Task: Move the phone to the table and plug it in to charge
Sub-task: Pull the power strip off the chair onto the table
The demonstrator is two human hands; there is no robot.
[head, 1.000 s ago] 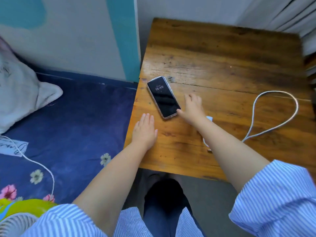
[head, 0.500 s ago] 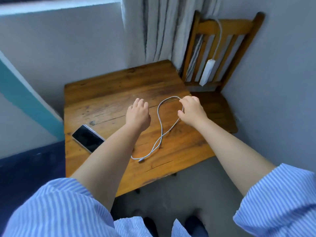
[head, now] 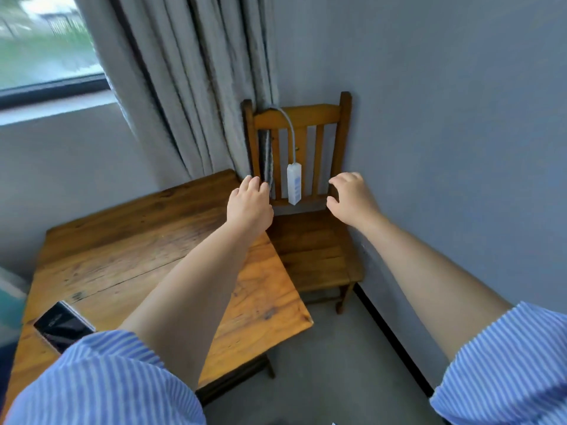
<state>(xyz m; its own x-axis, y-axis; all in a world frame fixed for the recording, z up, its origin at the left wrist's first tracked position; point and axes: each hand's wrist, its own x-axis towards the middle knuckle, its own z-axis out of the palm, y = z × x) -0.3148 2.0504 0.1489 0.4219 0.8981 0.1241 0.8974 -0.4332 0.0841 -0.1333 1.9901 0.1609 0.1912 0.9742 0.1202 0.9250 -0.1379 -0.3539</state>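
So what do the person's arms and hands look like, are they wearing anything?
Both arms wear loose sleeves with thin blue and white stripes: the left sleeve and the right sleeve. The sleeves end near the elbows, so the forearms are bare. The left hand and the right hand are bare too, with no gloves, rings or watch that I can see.

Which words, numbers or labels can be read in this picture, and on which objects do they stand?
None can be read.
Phone on the table: faint marks on the dark screen, too blurred.
Power strip hanging on the chair: blue markings, too small.
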